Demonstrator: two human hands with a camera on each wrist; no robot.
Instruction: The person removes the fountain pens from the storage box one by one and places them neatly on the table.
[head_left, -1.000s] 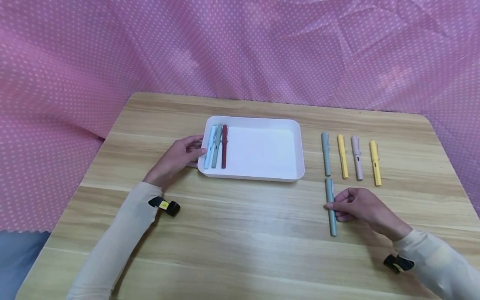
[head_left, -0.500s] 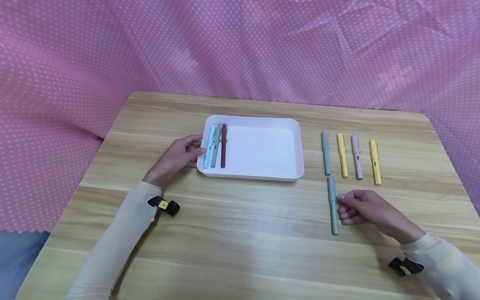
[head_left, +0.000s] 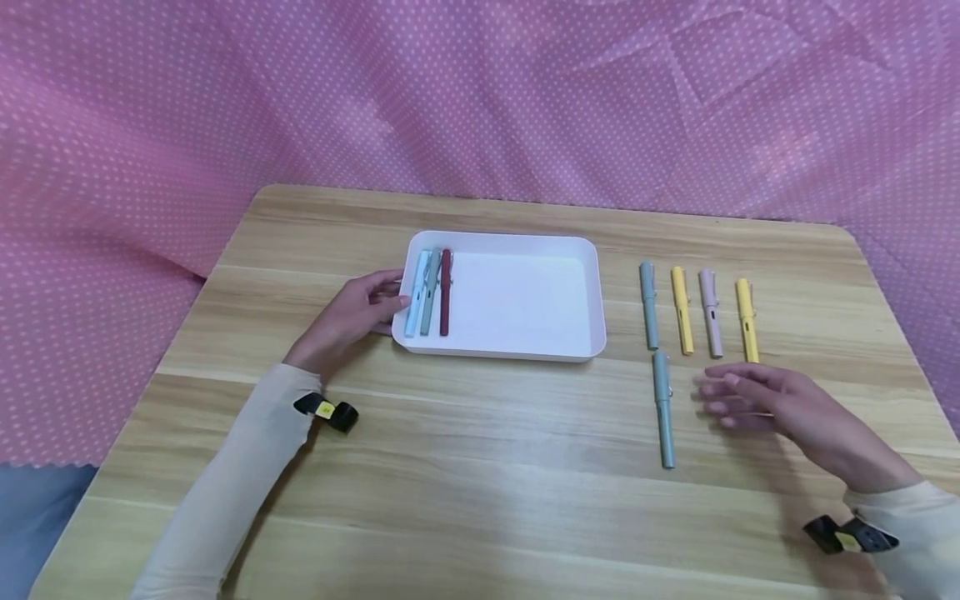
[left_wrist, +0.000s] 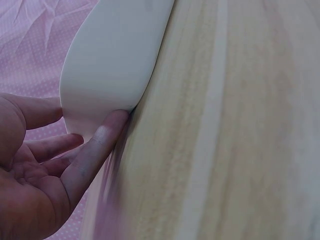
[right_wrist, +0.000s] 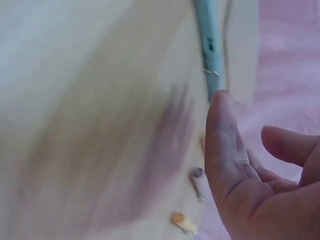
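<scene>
My left hand (head_left: 351, 318) grips the left end of a white tray (head_left: 517, 357), with its thumb at the rim; the left wrist view shows fingers against the tray's outer wall (left_wrist: 117, 55). Inside the tray, along its left side, lie a light blue pen (head_left: 416, 296), a grey-green pen (head_left: 430, 296) and a dark red pen (head_left: 446, 296). My right hand (head_left: 787, 412) hovers over the table with fingers extended, holding nothing. Just left of it lies a blue-green pen (head_left: 663, 417), apart from the fingers. The right wrist view also shows this pen (right_wrist: 209, 45) beyond the fingertips.
Right of the tray, a row holds another blue-green pen (head_left: 648, 306), a yellow pen (head_left: 682, 311), a lilac pen (head_left: 710, 314) and a second yellow pen (head_left: 746, 317), partly behind the right hand. A pink dotted cloth (head_left: 480, 100) hangs behind the wooden table (head_left: 480, 500).
My right hand has let go of the nearer blue-green pen and drawn away to the right, its fingers spreading. That pen stays on the table. The left hand remains at the tray.
</scene>
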